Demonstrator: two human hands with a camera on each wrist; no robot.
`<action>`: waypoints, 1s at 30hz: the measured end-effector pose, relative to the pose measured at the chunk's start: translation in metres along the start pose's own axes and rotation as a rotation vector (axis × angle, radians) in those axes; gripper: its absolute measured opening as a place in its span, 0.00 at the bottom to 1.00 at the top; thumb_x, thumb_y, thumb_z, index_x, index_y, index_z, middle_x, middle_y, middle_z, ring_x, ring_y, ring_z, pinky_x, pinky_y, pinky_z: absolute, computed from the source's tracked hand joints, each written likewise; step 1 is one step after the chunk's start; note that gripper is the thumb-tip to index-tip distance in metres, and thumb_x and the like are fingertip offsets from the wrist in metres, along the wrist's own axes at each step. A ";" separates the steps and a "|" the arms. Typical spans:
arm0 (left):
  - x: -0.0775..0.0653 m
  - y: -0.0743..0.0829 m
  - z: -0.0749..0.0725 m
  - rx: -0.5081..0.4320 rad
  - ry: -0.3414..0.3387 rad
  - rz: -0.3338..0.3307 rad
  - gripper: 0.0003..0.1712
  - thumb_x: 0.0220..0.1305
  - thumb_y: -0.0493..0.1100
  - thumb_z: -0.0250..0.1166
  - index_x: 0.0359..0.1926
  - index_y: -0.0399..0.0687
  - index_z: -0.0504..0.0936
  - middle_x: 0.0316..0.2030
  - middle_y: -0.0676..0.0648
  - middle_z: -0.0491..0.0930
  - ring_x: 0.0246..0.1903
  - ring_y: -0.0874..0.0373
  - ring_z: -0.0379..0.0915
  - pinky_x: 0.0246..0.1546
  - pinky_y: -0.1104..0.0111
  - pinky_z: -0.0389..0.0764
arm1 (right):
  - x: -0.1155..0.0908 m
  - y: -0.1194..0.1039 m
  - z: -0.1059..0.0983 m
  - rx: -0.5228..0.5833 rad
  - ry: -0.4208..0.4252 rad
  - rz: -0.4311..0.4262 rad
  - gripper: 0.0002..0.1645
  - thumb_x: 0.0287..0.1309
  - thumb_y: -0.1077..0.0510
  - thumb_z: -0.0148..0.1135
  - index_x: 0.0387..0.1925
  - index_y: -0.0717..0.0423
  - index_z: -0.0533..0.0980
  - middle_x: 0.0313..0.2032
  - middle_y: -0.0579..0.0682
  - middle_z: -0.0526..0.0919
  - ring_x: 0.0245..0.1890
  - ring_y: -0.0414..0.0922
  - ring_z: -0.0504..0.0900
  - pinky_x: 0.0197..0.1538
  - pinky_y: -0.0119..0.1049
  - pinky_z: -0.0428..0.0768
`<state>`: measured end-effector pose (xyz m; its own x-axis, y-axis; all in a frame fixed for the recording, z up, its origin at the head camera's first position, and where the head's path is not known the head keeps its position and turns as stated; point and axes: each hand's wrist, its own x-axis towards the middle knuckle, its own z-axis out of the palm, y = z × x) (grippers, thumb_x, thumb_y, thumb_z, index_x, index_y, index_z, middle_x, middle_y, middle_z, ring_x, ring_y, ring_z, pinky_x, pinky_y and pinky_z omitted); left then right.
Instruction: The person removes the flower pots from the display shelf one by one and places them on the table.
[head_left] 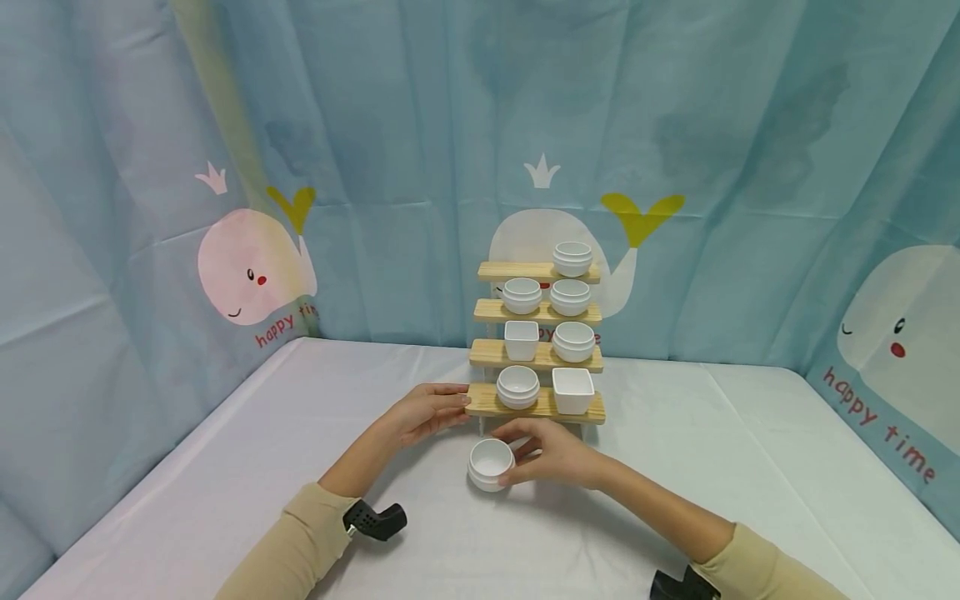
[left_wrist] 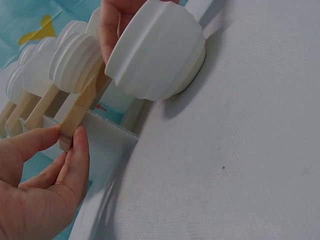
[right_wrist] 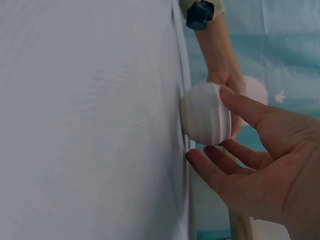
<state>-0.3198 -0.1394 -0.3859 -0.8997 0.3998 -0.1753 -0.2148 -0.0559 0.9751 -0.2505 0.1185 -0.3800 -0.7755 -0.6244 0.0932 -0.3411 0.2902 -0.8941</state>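
A round white bowl [head_left: 491, 465] sits on the cloth-covered counter [head_left: 600, 525] just in front of the tiered stand, within the curved grasp of the right hand [head_left: 551, 450]; its thumb touches the side near the rim while its fingers bend around the far side — a light pinch, with one fingertip at the rim and another well off the wall; the bowl is upright, mouth up. The left hand [head_left: 431, 414] pinches the left end of the lowest wooden shelf [head_left: 483, 404] between thumb and fingers. A narrow strip of white cloth parts the bowl from that shelf's front edge; broad stretches of cloth run left, right and toward the person, and the counter's back edge meets the blue curtain [head_left: 420, 125] behind the stand. On the lowest shelf stand a round bowl [head_left: 517, 388] at left and a square bowl [head_left: 573, 391] at right, near the shelf's right end; more white bowls stand on the upper shelves [head_left: 517, 271]. The right forearm slants in from the lower right, back of the hand uppermost in the head view; the left forearm angles up from the lower left — black device [head_left: 377, 521] at the cuff.
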 end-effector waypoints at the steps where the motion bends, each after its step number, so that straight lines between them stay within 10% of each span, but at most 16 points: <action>1: 0.001 0.000 0.000 0.000 -0.001 0.001 0.30 0.79 0.31 0.56 0.75 0.20 0.60 0.50 0.39 0.81 0.39 0.63 0.84 0.48 0.75 0.89 | 0.000 0.000 -0.001 0.001 -0.003 -0.001 0.35 0.56 0.65 0.79 0.63 0.72 0.76 0.57 0.62 0.84 0.47 0.46 0.86 0.58 0.39 0.88; 30: 0.001 0.000 0.002 -0.013 0.029 -0.025 0.31 0.79 0.31 0.56 0.77 0.24 0.60 0.54 0.36 0.78 0.39 0.62 0.84 0.46 0.75 0.89 | -0.008 -0.027 -0.028 -0.033 -0.042 0.028 0.33 0.61 0.65 0.76 0.64 0.73 0.74 0.62 0.69 0.78 0.57 0.60 0.84 0.61 0.41 0.87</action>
<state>-0.3200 -0.1371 -0.3854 -0.9046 0.3748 -0.2032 -0.2419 -0.0588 0.9685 -0.2502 0.1356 -0.3446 -0.7620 -0.6457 0.0493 -0.3375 0.3309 -0.8812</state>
